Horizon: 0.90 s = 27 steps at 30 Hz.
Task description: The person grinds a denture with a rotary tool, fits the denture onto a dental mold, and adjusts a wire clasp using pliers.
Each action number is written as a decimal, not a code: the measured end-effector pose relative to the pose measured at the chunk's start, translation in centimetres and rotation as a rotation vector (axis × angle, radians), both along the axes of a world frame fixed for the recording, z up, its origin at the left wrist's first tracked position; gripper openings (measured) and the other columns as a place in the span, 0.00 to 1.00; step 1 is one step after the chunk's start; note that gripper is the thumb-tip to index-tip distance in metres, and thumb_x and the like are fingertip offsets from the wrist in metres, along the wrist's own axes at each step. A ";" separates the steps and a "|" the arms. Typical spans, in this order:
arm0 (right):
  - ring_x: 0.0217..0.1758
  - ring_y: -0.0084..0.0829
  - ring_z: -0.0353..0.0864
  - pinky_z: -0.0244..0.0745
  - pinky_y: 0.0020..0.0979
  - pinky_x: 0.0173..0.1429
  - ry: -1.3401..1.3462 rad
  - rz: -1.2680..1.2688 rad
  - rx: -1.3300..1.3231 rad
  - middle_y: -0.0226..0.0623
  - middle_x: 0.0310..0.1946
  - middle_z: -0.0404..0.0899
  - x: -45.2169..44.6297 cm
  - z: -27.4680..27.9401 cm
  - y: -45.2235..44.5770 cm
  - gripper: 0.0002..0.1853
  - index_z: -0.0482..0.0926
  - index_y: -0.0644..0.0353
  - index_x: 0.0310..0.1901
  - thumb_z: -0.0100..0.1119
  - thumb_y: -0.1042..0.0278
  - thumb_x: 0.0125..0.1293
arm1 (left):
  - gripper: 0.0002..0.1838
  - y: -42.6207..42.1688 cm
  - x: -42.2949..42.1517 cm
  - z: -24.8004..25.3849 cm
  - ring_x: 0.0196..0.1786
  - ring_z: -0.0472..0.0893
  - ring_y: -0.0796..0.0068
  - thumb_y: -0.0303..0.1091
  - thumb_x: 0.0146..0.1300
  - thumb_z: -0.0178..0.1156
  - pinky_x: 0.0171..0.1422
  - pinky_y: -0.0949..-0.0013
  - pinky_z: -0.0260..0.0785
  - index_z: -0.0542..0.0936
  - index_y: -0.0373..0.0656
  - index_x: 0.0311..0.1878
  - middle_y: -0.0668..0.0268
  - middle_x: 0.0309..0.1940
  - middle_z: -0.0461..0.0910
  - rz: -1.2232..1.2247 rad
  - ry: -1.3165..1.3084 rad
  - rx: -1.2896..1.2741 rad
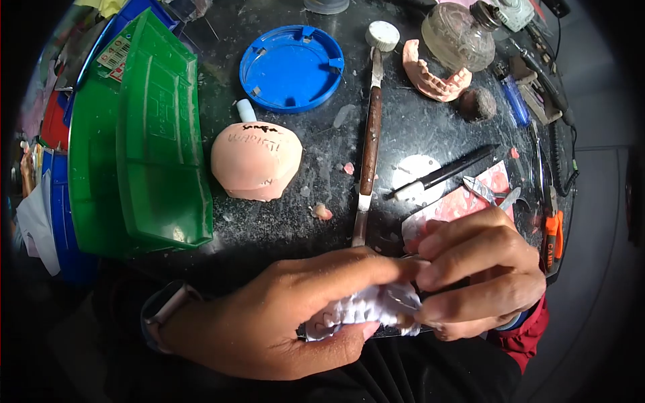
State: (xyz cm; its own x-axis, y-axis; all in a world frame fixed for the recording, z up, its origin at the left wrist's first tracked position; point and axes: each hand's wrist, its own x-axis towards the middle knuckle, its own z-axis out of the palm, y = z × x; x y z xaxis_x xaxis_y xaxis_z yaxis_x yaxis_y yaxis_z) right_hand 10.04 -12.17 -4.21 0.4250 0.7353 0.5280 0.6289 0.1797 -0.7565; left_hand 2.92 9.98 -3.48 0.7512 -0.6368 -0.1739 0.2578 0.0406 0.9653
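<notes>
A white plaster dental cast [356, 310] with a row of teeth is low in the head view, close to my body. My left hand [289, 312] is closed around it, thumb below and index finger along the top. At the cast's right end, my right hand [487, 272] has its fingertips pinched together, close to my left index fingertip. A thin curved glint shows beside these fingers; whether it is a wire is unclear. What the right fingertips hold is hidden.
Green bins [161, 148] stand at left, near a pink plaster cast [259, 161] and blue lid [292, 67]. A wooden-handled spatula [371, 141] lies centrally. Rightward are a black pen [450, 171], pink wax sheet [430, 221], pliers [487, 193], pink dental arch [433, 79] and glass bottle [457, 37].
</notes>
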 end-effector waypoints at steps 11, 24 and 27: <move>0.43 0.39 0.77 0.76 0.33 0.44 -0.061 -0.064 -0.077 0.42 0.37 0.77 -0.8 0.3 0.8 0.07 0.85 0.52 0.30 0.71 0.64 0.48 | 0.18 -0.2 -0.4 -0.7 0.51 0.75 0.68 0.21 0.61 0.51 0.53 0.65 0.69 0.58 0.37 0.51 0.42 0.51 0.71 0.004 -0.062 -0.116; 0.44 0.35 0.74 0.76 0.30 0.45 -0.267 -0.191 -0.153 0.34 0.36 0.77 -0.6 1.3 0.2 0.18 0.83 0.55 0.29 0.76 0.52 0.41 | 0.16 0.0 -0.4 -0.6 0.47 0.75 0.73 0.17 0.61 0.50 0.48 0.70 0.70 0.58 0.40 0.49 0.38 0.55 0.67 0.047 -0.138 -0.020; 0.44 0.33 0.73 0.76 0.28 0.46 -0.383 -0.263 -0.125 0.30 0.35 0.77 -0.9 0.9 0.1 0.16 0.83 0.54 0.26 0.78 0.56 0.37 | 0.16 0.0 -0.4 -0.5 0.47 0.76 0.73 0.18 0.61 0.50 0.47 0.70 0.72 0.58 0.39 0.49 0.38 0.55 0.67 0.073 -0.130 0.005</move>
